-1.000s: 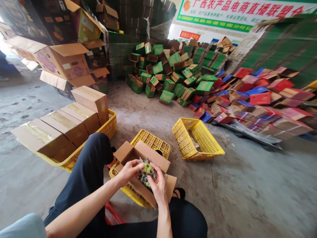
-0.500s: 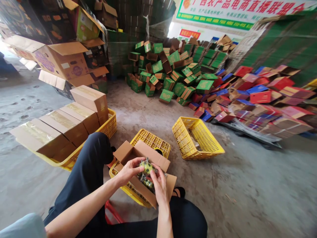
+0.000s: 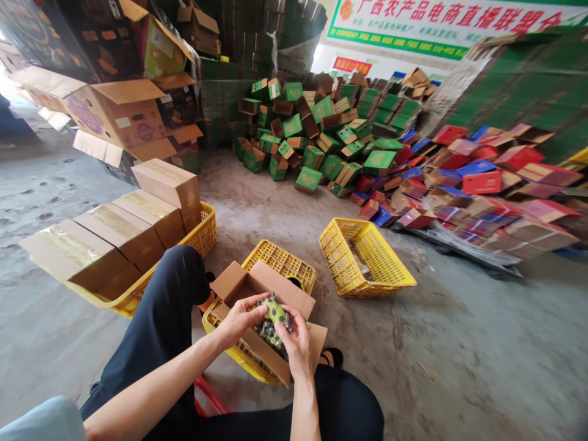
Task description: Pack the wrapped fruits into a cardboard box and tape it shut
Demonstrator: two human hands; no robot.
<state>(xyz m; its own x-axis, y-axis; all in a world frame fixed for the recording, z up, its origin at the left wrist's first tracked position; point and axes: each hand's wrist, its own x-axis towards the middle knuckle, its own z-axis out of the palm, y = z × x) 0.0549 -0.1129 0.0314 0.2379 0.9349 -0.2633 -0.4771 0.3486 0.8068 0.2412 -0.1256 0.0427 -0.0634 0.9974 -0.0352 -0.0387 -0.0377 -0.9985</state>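
A yellow-green fruit with dark spots (image 3: 275, 313), in crinkled clear plastic, is held between my two hands above an open cardboard box (image 3: 294, 291). My left hand (image 3: 245, 317) grips its left side with thumb and fingers. On the other side my right hand (image 3: 294, 337) has its thumb across the front and its fingers behind. More clear-wrapped, dark-spotted green pieces (image 3: 270, 337) show just below, inside the box; how many is hidden by my hands. The box's flaps stand spread, and it rests on an upturned yellow plastic crate (image 3: 260, 362).
Taped cardboard boxes (image 3: 117, 226) fill a yellow crate at my left. Another yellow crate (image 3: 390, 263) lies to the right with something small inside. Green cartons (image 3: 307, 177) and red-blue cartons (image 3: 482, 182) are heaped beyond. Large stacked boxes (image 3: 124, 116) rise at the back left.
The wrapped fruit has turned slightly between my fingers, and my right thumb has shifted a little left and down on it. The box and crates stay put.
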